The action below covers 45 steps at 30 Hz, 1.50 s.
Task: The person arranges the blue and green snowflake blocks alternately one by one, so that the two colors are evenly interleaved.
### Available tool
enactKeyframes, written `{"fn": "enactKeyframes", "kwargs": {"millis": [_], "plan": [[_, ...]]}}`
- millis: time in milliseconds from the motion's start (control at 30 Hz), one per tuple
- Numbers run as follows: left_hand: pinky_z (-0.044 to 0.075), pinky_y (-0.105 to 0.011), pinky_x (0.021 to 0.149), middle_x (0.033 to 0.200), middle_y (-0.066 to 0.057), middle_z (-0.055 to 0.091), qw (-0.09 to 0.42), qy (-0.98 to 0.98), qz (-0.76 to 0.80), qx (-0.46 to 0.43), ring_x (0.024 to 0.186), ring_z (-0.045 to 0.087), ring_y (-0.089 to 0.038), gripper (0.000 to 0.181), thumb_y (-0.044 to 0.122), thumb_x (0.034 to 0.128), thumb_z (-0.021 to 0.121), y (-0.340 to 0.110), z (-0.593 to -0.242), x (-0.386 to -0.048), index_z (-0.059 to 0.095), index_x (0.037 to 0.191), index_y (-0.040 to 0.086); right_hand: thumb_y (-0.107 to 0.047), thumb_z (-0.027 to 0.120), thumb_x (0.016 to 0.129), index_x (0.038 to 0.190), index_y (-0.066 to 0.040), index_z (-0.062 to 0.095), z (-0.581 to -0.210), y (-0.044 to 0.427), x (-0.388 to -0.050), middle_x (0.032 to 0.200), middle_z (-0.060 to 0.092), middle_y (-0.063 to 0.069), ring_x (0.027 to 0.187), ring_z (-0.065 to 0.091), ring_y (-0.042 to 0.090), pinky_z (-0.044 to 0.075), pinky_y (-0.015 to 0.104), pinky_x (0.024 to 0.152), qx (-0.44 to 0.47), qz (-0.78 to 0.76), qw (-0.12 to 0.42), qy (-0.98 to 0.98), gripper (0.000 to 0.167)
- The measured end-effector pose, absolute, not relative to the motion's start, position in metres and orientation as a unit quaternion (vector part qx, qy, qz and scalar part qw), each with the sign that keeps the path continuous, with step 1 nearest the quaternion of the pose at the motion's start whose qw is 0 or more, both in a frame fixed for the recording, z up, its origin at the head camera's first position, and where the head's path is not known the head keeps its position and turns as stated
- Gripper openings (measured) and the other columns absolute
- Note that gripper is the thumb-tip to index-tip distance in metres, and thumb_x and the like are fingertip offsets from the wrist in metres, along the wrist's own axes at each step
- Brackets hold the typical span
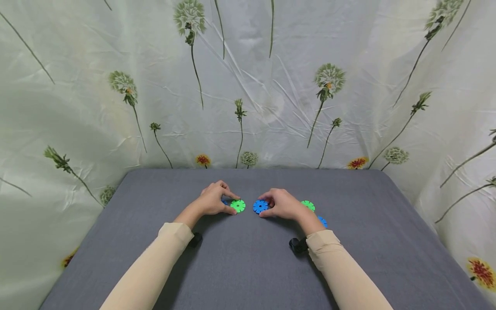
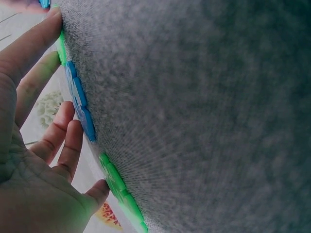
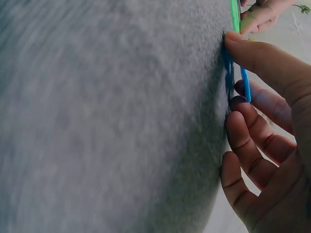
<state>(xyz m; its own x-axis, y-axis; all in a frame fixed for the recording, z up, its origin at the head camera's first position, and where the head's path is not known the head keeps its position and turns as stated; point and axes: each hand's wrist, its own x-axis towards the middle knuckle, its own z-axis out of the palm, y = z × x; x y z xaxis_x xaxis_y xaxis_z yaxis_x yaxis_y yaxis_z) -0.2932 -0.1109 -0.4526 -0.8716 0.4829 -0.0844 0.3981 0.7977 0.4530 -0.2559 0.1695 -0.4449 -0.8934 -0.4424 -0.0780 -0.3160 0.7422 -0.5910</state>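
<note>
On the grey table in the head view, the left hand (image 1: 212, 199) holds a green notched disc (image 1: 238, 206) by its edge between thumb and a finger. The right hand (image 1: 285, 205) pinches a blue notched disc (image 1: 260, 206) just to the right of it, with a gap between the two discs. Seen from the right wrist, this blue disc (image 3: 246, 85) stands slightly off the cloth. Under the left fingers, the left wrist view shows another blue disc (image 2: 80, 102) and another green disc (image 2: 121, 187) lying flat; the hand mostly hides them from the head view.
Beside the right wrist lie a green disc (image 1: 308, 205) and a blue disc (image 1: 322, 221), the blue one partly covered by the forearm. A flower-patterned curtain (image 1: 271, 107) hangs behind the grey table (image 1: 248, 267) and along its sides.
</note>
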Motion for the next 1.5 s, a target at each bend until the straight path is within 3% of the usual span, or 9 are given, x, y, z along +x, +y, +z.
{"fn": "enactKeyframes", "kwargs": {"millis": [767, 1500], "plan": [[0.045, -0.056, 0.099, 0.128, -0.002, 0.060, 0.096, 0.941, 0.217, 0.241, 0.116, 0.053, -0.024, 0.045, 0.044, 0.0834, 0.094, -0.1108, -0.4512, -0.2917, 0.082, 0.126, 0.034, -0.033, 0.088, 0.092, 0.140, -0.016, 0.073, -0.4518, 0.1613, -0.2575, 0.107, 0.064, 0.003, 0.094, 0.056, 0.014, 0.050, 0.036, 0.087, -0.198, -0.274, 0.098, 0.936, 0.053], [0.045, -0.057, 0.101, 0.129, -0.003, 0.060, 0.095, 0.944, 0.212, 0.235, 0.117, 0.053, -0.025, 0.046, 0.043, 0.0831, 0.094, -0.1091, -0.4479, -0.2891, 0.082, 0.126, 0.033, -0.034, 0.086, 0.094, 0.139, -0.014, 0.073, -0.4484, 0.1624, -0.2585, 0.108, 0.064, 0.004, 0.096, 0.057, 0.014, 0.051, 0.037, 0.089, -0.211, -0.276, 0.108, 0.931, 0.051]]}}
